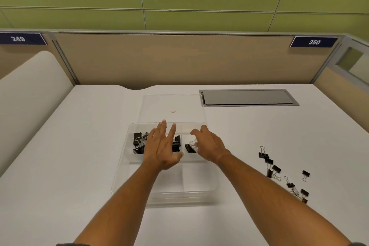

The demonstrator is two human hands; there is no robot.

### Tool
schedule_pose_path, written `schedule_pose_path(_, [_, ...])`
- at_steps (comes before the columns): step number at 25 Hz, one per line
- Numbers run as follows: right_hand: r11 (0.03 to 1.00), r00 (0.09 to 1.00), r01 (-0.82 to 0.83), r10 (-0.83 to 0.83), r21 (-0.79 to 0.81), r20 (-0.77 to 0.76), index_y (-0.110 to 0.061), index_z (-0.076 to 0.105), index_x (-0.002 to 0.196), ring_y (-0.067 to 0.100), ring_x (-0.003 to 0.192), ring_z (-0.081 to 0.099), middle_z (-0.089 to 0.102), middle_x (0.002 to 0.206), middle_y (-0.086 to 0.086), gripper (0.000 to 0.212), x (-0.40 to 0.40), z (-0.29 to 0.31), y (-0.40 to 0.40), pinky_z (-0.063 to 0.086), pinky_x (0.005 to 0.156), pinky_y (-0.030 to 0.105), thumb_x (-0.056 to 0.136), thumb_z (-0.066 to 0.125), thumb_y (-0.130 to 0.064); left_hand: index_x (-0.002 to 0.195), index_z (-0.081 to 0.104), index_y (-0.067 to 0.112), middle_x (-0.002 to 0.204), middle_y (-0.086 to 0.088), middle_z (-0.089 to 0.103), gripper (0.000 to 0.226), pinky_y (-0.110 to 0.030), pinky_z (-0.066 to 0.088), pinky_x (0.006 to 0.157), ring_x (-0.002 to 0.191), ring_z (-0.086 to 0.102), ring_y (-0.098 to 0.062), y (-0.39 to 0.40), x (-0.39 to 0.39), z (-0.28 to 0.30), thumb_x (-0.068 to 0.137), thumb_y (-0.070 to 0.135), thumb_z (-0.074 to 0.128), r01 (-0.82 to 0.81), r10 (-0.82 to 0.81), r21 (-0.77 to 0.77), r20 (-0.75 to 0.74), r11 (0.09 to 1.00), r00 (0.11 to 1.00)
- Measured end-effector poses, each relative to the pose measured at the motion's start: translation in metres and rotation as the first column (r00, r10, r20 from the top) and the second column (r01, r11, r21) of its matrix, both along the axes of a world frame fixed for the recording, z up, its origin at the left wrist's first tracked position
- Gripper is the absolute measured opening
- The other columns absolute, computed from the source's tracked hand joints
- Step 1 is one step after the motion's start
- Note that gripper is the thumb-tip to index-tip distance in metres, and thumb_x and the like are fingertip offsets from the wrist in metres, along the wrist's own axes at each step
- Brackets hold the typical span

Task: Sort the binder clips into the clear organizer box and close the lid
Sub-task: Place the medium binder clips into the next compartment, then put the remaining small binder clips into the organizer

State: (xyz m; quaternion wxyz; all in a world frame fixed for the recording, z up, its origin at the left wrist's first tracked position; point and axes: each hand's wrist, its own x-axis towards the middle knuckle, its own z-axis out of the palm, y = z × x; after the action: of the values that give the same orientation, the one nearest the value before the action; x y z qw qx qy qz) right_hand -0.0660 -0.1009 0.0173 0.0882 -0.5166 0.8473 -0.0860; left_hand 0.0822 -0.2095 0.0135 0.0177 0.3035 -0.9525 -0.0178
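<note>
the left hand (pixel 162 147) is hovering spread flat over the clips piled (pixel 139 143) in the clear organizer box (pixel 121 173), while the right hand (pixel 207 146) beside it is pinching a binder clip (pixel 190 147) in the neighbouring compartment, loose clips (pixel 276 170) lying on the worktop (pixel 60 166) to its right.

You sit in an office cubicle: white desk (pixel 60 146), tan partition (pixel 169 60) at 12 o'clock, number plate 250 (pixel 314 42) at 1 o'clock, cable hatch (pixel 247 97).

Head view — looking down, close over table (pixel 60 166).
</note>
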Motion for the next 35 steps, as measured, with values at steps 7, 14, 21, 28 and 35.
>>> schedule_pose_path(7, [0.999, 0.995, -0.050, 0.050, 0.001, 0.082, -0.017, 0.038, 0.140, 0.031, 0.124, 0.033, 0.044, 0.130, 0.014, 0.059, 0.010, 0.003, -0.019, 0.043, 0.098, 0.039, 0.086, 0.057, 0.000, 0.154, -0.007, 0.023, 0.161, -0.014, -0.012, 0.094, -0.040, -0.002, 0.120, 0.150, -0.008, -0.026, 0.005, 0.012, 0.003, 0.085, 0.064, 0.041, -0.015, 0.015, 0.019, 0.003, 1.000, 1.000])
schedule_pose_path(14, [0.991, 0.987, -0.002, 0.023, -0.135, 0.158, -0.018, 0.034, 0.143, 0.026, 0.132, 0.033, 0.039, 0.143, 0.010, 0.066, 0.006, 0.006, -0.010, 0.040, 0.106, 0.038, 0.085, 0.061, -0.005, 0.155, -0.003, 0.022, 0.162, -0.013, -0.007, 0.094, -0.042, 0.003, 0.120, 0.150, -0.003, -0.026, 0.010, 0.015, 0.009, 0.084, 0.064, 0.044, -0.036, 0.036, 0.022, -0.003, 0.999, 0.999])
schedule_pose_path(21, [0.981, 0.991, 0.134, -0.128, -0.143, 0.045, -0.019, 0.022, 0.150, 0.027, 0.141, 0.025, 0.024, 0.156, 0.011, 0.071, -0.005, 0.010, 0.043, 0.027, 0.113, 0.040, 0.089, 0.055, -0.038, 0.154, -0.005, 0.023, 0.162, -0.013, -0.007, 0.096, -0.042, 0.003, 0.120, 0.150, -0.003, -0.026, 0.038, -0.016, 0.010, 0.084, 0.066, 0.042, 0.037, -0.036, 0.025, -0.026, 0.999, 0.999])
schedule_pose_path(28, [0.959, 0.964, 0.266, -0.266, -0.094, 0.015, -0.023, 0.012, 0.152, 0.030, 0.147, 0.012, 0.011, 0.161, 0.011, 0.078, -0.024, 0.001, 0.102, 0.015, 0.118, 0.044, 0.090, 0.046, -0.056, 0.154, -0.006, 0.026, 0.162, -0.011, -0.009, 0.093, -0.044, 0.003, 0.120, 0.150, -0.004, -0.028, 0.084, -0.057, 0.012, 0.085, 0.070, 0.038, 0.116, -0.115, 0.047, -0.031, 0.992, 0.993])
schedule_pose_path(35, [0.933, 0.935, 0.354, -0.355, -0.068, 0.002, -0.022, 0.012, 0.152, 0.031, 0.147, 0.012, 0.011, 0.160, 0.013, 0.079, -0.047, -0.007, 0.154, 0.014, 0.118, 0.045, 0.089, 0.043, -0.060, 0.154, -0.008, 0.024, 0.162, -0.013, -0.008, 0.095, -0.043, 0.002, 0.120, 0.150, -0.005, -0.028, 0.135, -0.089, 0.007, 0.086, 0.069, 0.040, 0.206, -0.203, 0.086, -0.045, 0.975, 0.978])
